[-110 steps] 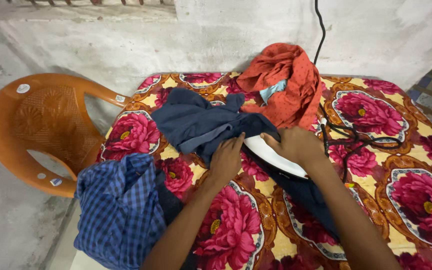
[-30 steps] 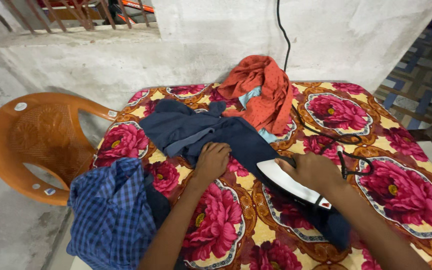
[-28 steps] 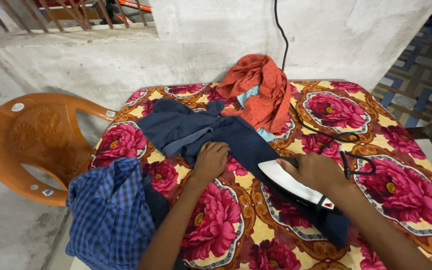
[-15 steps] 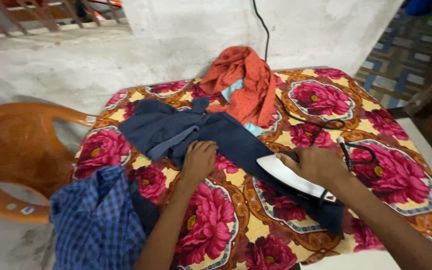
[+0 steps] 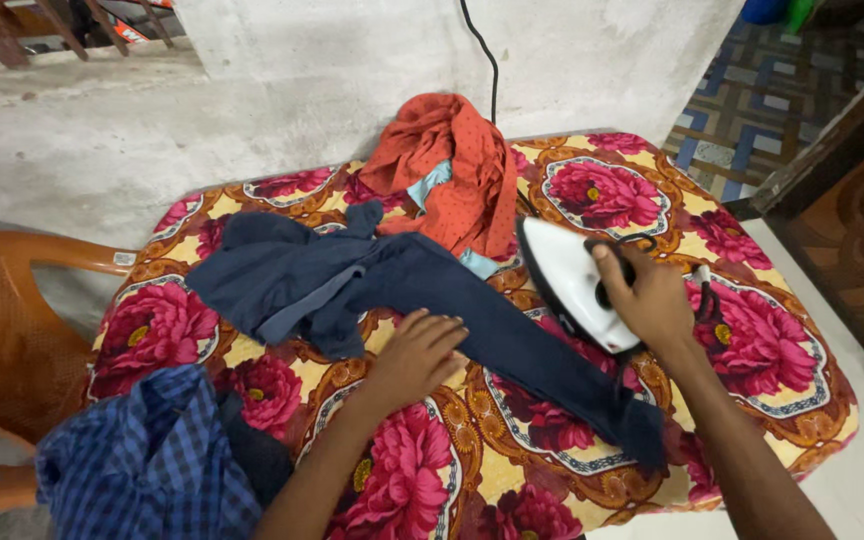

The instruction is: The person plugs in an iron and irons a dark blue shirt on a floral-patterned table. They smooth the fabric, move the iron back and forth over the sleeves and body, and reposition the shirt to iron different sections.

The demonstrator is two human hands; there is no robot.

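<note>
Right hand (image 5: pixel 652 300) closed around iron (image 5: pixel 574 282), tilted off the half-smoothed trousers (image 5: pixel 472 325); left hand (image 5: pixel 414 355) flat, pressing them; bunched waist left undone.

left hand (image 5: pixel 414 356) flat, fingers spread; right hand (image 5: pixel 649 297) gripping

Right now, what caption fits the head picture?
Right hand tilts white iron up; left hand flattens navy trousers.
</note>
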